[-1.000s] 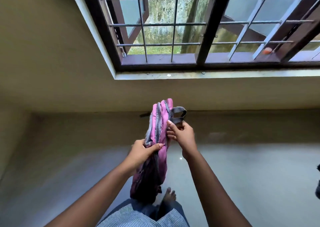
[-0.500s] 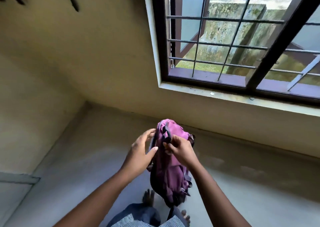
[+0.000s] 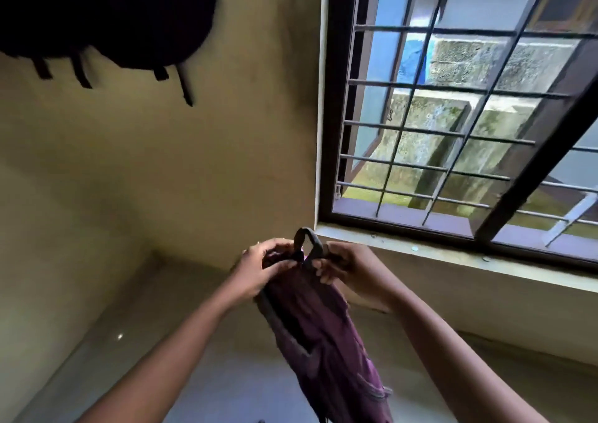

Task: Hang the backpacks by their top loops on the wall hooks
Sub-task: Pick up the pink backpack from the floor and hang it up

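the top of a purple backpack (image 3: 318,332) is gripped by the left hand (image 3: 259,270) and the right hand (image 3: 351,270), fingers curled on either side of its grey loop (image 3: 311,239), which stands up between them. the bag is held in the air below a barred window (image 3: 453,115). a black backpack (image 3: 106,15) is seen high on the wall (image 3: 194,164).

The left hand (image 3: 259,270), open beside the purple backpack (image 3: 317,335) half a second earlier, now grips its top. The right hand (image 3: 349,270) shifts to the opposite side, and the grey top loop (image 3: 310,238) now stands upright between both hands. A black backpack (image 3: 106,15) enters view upper left.
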A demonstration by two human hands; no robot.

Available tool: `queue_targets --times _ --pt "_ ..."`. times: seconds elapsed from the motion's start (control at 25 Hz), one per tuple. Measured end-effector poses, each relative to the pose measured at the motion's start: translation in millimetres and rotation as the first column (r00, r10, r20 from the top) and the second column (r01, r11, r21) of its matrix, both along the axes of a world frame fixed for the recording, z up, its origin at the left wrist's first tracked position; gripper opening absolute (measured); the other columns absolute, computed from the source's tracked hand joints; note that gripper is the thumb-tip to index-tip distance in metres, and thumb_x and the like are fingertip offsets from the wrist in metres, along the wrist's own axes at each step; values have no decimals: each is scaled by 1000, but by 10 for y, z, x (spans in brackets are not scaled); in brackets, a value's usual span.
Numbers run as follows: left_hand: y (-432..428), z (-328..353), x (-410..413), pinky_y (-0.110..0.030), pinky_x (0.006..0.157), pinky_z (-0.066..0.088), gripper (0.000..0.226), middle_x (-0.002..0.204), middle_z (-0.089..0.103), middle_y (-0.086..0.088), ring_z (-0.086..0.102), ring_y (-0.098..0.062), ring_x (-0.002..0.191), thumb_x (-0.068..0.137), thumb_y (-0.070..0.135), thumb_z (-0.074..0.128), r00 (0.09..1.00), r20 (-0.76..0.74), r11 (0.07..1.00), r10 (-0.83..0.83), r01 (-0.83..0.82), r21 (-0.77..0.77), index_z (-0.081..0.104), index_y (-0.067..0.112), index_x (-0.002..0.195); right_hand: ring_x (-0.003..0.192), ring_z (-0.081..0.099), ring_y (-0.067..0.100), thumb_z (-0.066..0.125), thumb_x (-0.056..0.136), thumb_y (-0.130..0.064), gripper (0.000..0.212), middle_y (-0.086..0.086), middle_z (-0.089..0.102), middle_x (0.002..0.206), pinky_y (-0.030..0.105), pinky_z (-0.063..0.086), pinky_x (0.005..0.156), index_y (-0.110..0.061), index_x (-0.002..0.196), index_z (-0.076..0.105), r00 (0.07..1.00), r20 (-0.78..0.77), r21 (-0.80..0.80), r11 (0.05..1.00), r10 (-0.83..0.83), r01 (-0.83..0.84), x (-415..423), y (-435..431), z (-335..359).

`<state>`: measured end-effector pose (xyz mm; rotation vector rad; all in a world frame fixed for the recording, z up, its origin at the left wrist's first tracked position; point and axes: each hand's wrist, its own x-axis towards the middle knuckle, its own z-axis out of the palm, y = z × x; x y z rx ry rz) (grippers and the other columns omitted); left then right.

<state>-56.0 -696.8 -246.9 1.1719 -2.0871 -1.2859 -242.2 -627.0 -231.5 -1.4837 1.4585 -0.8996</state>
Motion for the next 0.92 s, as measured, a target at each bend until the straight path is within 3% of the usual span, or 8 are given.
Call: queue_targets --times 0.08,0.2,0.32,0.52,0.6,0.68,0.8,0.92 --pt "-342 125 157 -22 93 47 39 104 71 8 65 -3 100 54 70 69 997 -81 1000 19 -19 1 67 51 88 50 58 -6 56 90 -7 20 -4 61 64 10 50 59 -20 75 60 1000 6 -44 999 5 -5 125 -315 243" --pt "-708 438 313 -14 68 47 2 74 73 12 62 7 68 73 30 75 938 -313 988 148 -153 9 73 31 73 48 55 -7 55 91 -8 20 -4 58 62 7 46 55 -15 74 60 1000 21 -98 995 -14 16 356 -751 547" --pt "-1033 658 434 -12 58 46 25 60 71 16 58 6 57 77 10 71 850 -464 957 251 -289 -11 75 28 60 46 50 -6 54 92 -11 27 -5 54 59 7 41 52 -16 67 59 995 81 -128 989 -63 73 574 -1110 733" --pt "-1514 1092 522 -15 62 49 6 57 69 21 59 10 57 75 11 72 740 -607 902 290 -424 -85 76 10 79 54 51 3 60 89 -28 24 -4 59 63 18 44 61 -9 81 70 962 118 -202 943 -246 266 840 -1634 1039" --pt "-1658 1296 517 -13 63 50 17 61 68 19 60 11 58 76 10 72 717 -647 883 259 -447 -143 74 1 91 48 52 -2 60 89 -30 22 -7 59 58 17 44 58 -18 74 70 953 50 -290 908 -300 301 902 -1802 1279" --pt "-1773 1538 487 -10 65 50 19 70 68 12 61 11 60 77 10 71 697 -675 866 243 -469 -173 73 1 94 49 51 0 57 91 -26 21 -5 58 58 14 43 53 -22 73 68 942 18 -358 877 -336 320 929 -1911 1553" --pt "-1943 1987 437 -25 75 50 5 74 68 2 63 -8 71 80 14 69 697 -691 869 188 -447 -214 72 11 82 58 51 8 54 92 -28 26 2 61 69 15 39 50 -10 83 72 919 -1 -451 821 -393 351 906 -2075 2013" --pt "-2129 2511 355 -16 70 48 10 74 64 6 59 -8 70 84 12 65 689 -715 806 115 -486 -338 70 7 90 66 51 14 52 92 -30 30 7 63 73 24 37 55 -8 86 72 891 -15 -581 729 -454 362 877 -2260 2524"
